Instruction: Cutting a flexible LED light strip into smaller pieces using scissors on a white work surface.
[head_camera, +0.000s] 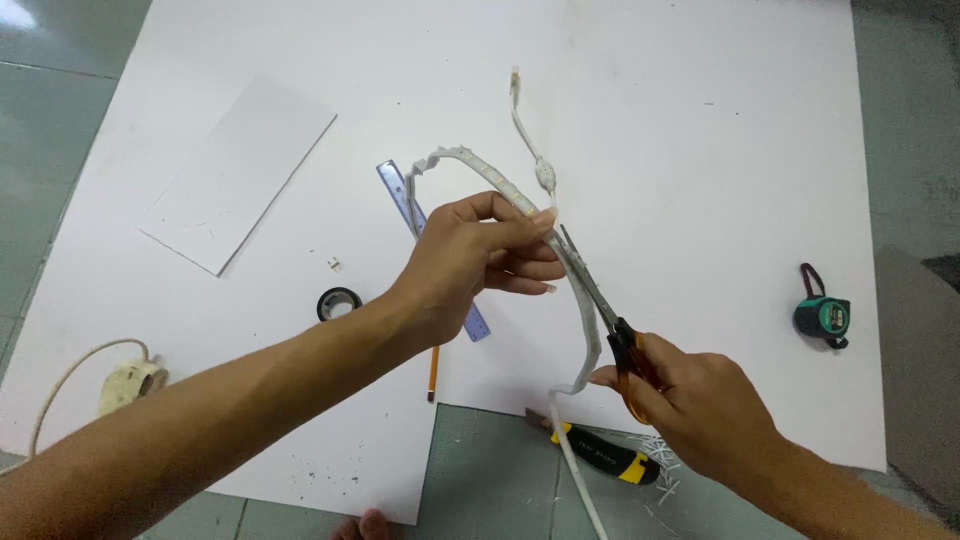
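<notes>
My left hand (470, 255) pinches the white light strip (590, 335) above the white board (700, 200); my right hand (690, 400) grips the scissors (600, 305), blades at the strip. Ruler (400, 195) and pencil (434, 375) lie beneath; tape roll (339, 302), utility knife (600, 455) near the front edge; tape measure (822, 318) at the right edge

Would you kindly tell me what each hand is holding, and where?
Left hand pinches the white flexible light strip at its arched top; right hand grips the orange-handled scissors by their handles.
</notes>
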